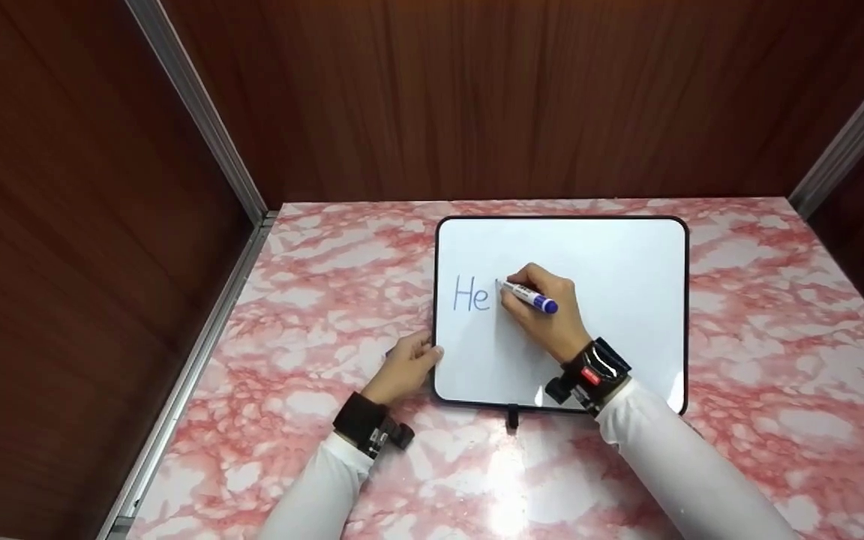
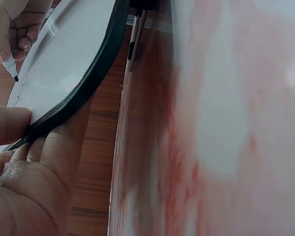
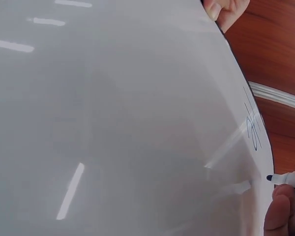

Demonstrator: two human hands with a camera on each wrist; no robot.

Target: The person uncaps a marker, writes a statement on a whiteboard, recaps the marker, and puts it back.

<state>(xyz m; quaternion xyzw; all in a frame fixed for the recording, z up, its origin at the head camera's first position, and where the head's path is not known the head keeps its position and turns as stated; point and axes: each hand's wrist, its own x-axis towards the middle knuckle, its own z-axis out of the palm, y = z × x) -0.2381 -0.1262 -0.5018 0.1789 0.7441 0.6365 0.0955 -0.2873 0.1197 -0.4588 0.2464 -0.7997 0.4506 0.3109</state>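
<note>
A whiteboard (image 1: pixel 612 300) with a black frame is propped up on the table, and "He" stands in blue letters (image 1: pixel 471 294) on its left part. My right hand (image 1: pixel 552 311) pinches a white marker (image 1: pixel 526 294) with a blue end. Its dark tip (image 3: pixel 269 178) is at the board's face, just right of the "e"; whether it touches I cannot tell. At the board's left edge, my left hand (image 1: pixel 404 367) grips the frame (image 2: pixel 83 91), thumb in front and fingers behind. A small blue thing (image 1: pixel 389 351) peeks out beside those fingers, its kind hidden.
The table (image 1: pixel 312 330) has a red and white marbled top. Brown wood panels (image 1: pixel 477 97) rise behind and at both sides, with metal strips (image 1: pixel 199 112) at the corners. A small black support (image 1: pixel 513 416) juts from the board's lower edge.
</note>
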